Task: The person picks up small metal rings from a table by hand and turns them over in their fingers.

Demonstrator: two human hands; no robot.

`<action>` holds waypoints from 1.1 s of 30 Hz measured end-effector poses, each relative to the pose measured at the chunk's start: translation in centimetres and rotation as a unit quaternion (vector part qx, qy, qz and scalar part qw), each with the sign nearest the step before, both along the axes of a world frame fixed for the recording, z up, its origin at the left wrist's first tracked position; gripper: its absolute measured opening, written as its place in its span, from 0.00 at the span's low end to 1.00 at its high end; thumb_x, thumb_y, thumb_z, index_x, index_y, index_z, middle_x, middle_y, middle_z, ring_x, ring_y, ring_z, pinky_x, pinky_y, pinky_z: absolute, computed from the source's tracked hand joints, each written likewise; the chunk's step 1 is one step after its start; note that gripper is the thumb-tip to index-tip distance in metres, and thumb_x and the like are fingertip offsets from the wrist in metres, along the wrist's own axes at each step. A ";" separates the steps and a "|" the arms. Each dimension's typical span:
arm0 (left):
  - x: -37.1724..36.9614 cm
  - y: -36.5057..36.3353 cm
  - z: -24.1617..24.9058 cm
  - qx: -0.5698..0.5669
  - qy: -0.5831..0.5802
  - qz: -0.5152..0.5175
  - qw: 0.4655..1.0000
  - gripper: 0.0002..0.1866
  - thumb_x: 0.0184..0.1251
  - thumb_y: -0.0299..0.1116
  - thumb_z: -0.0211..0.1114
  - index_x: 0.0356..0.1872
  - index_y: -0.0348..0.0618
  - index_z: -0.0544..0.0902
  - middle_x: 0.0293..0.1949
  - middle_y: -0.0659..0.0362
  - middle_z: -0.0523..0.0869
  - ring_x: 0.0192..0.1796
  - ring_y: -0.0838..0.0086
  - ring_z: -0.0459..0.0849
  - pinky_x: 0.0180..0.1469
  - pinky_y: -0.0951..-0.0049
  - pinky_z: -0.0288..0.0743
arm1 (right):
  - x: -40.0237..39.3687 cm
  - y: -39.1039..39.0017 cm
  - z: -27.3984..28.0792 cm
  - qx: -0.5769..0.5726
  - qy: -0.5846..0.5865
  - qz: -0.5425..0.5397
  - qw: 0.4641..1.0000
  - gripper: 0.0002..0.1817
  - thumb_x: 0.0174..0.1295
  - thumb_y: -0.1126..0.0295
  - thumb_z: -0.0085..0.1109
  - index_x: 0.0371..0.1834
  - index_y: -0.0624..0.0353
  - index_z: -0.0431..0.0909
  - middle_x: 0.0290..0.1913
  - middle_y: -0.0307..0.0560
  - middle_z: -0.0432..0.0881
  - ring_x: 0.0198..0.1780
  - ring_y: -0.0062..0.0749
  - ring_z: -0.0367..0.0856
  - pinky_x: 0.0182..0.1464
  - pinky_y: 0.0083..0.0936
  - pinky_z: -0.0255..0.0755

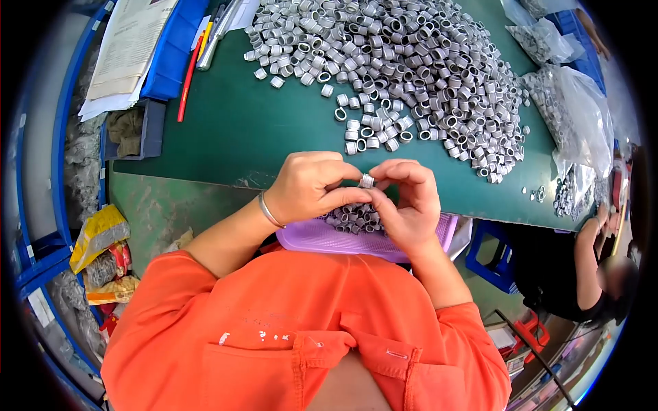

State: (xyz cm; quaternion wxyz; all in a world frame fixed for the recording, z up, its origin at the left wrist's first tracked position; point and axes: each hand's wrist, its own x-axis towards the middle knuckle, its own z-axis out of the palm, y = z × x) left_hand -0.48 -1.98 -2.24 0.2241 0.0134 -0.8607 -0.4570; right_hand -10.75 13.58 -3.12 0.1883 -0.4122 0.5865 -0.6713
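A small grey metal ring [367, 181] with a ridged outside is pinched between both my hands, just past the near edge of the table. My left hand [312, 183] grips it from the left with thumb and forefinger. From the other side, my right hand [410, 202] holds it with its fingertips. Below my hands is a purple plastic basket [301, 236] with several similar rings [353, 218] in it, partly hidden by my fingers. A large heap of such rings [411, 61] covers the far side of the green table [212, 137].
Clear plastic bags [572, 113] of rings lie along the table's right side. At the left are a red pencil [188, 85], a blue tray [175, 51] with papers and a grey bin [152, 130]. Another person [569, 267] sits at the right near a blue stool [492, 257].
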 end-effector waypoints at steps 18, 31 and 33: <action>0.0 0.2 -0.3 -0.001 0.024 0.009 1.000 0.07 0.48 0.27 0.73 0.29 0.41 0.85 0.18 0.59 0.77 0.19 0.70 0.74 0.21 0.73 0.65 | -0.4 0.1 1.1 0.113 -0.138 0.037 0.983 0.06 0.66 0.76 0.52 0.40 0.66 0.77 0.36 0.41 0.77 0.34 0.18 0.76 0.35 0.14 0.71; 0.1 0.2 -0.2 -0.014 0.015 0.012 1.000 0.07 0.47 0.26 0.74 0.28 0.41 0.85 0.19 0.60 0.78 0.20 0.71 0.75 0.21 0.73 0.66 | -0.5 0.0 0.8 0.122 -0.156 0.045 0.979 0.05 0.65 0.76 0.54 0.38 0.66 0.79 0.33 0.41 0.78 0.31 0.18 0.77 0.33 0.15 0.72; 0.1 0.1 -0.2 -0.019 0.012 0.011 1.000 0.07 0.46 0.26 0.74 0.28 0.42 0.85 0.19 0.60 0.78 0.20 0.71 0.75 0.21 0.73 0.66 | -0.5 0.0 0.9 0.125 -0.156 0.043 0.979 0.05 0.65 0.76 0.54 0.38 0.66 0.79 0.33 0.42 0.79 0.31 0.19 0.78 0.34 0.15 0.73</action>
